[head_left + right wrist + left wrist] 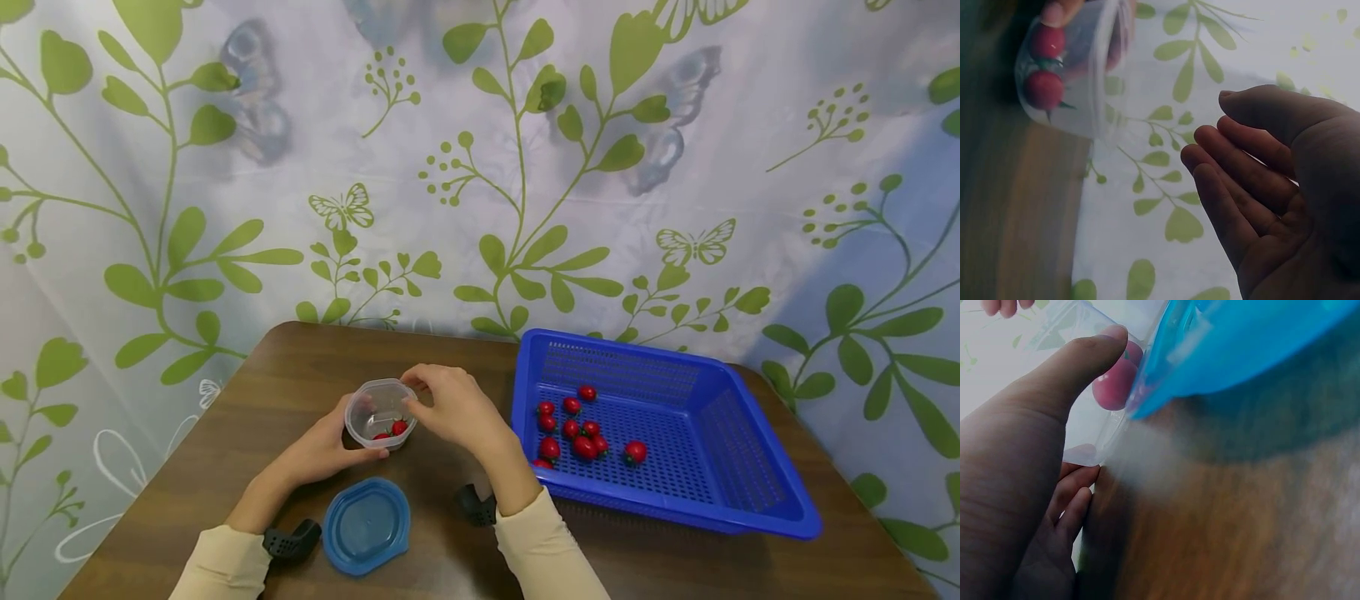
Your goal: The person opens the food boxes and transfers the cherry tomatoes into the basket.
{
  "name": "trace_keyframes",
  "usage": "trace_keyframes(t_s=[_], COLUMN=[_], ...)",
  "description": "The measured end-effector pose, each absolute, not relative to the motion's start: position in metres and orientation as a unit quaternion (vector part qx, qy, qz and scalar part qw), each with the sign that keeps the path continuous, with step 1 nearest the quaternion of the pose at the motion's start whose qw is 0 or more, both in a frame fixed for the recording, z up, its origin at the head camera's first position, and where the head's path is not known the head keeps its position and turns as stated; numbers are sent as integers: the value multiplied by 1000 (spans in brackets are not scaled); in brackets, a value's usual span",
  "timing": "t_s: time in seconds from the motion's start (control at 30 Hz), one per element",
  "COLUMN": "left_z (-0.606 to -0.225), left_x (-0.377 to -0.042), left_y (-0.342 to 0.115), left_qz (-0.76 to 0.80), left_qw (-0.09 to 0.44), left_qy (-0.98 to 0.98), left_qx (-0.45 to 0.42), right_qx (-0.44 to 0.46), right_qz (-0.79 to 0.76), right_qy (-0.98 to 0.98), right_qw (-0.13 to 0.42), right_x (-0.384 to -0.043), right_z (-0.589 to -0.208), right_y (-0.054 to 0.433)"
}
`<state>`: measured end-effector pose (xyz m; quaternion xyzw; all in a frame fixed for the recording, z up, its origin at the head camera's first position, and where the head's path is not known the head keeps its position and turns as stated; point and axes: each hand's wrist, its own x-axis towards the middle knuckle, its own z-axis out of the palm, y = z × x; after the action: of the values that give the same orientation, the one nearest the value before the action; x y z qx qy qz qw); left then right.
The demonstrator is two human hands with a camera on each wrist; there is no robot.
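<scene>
My left hand [324, 448] grips a small clear plastic container [380, 392], thumb on the near side and fingers around the far side. Inside it lie cherry tomatoes [400, 427], two of them seen through the wall in the right wrist view. My right hand [1266, 187] is beside the container, apart from it, with loosely bent fingers and nothing in them. Close to my left wrist, a blue lid [365, 527] lies flat on the table. To the right stands a blue plastic basket [675, 454] with several cherry tomatoes [585, 448] on its left side.
The brown wooden table [450, 550] reaches back to a hanging cloth [420, 167] printed with green leaves and butterflies. The basket's tall rim rises just right of my right forearm. Dark straps with mounts [292, 540] sit at both wrists.
</scene>
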<state>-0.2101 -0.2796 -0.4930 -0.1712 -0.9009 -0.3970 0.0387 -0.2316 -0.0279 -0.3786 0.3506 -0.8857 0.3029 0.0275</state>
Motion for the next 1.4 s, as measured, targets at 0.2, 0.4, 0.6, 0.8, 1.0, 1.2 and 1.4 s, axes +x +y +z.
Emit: trace_keyframes(t_s=[0.2, 0.4, 0.6, 0.8, 1.0, 1.2, 1.4], left_z=[-493, -495, -493, -492, -493, -494, -492], left_x=[-213, -213, -211, -210, -211, -210, -208], left_y=[-282, -283, -282, -282, -282, -281, -281], left_qz=[-397, -405, -409, -405, -403, -399, -401], left_qw=[34, 22, 23, 30, 42, 42, 39], left_qy=[-900, -897, -894, -896, -894, -897, -896], left_qx=[-176, -176, -180, -180, -189, -187, -186], right_qx=[359, 368, 373, 383, 384, 387, 384], right_qz=[282, 289, 288, 290, 290, 275, 255], right_qy=[-890, -884, -882, -877, -876, -880, -887], right_qw=[9, -16, -21, -23, -24, -22, -30], right_x=[-230, -231, -233, -236, -237, -237, -236], right_z=[-383, -392, -403, -411, -416, -418, -418], right_y=[-42, -50, -57, -62, -64, -68, -73])
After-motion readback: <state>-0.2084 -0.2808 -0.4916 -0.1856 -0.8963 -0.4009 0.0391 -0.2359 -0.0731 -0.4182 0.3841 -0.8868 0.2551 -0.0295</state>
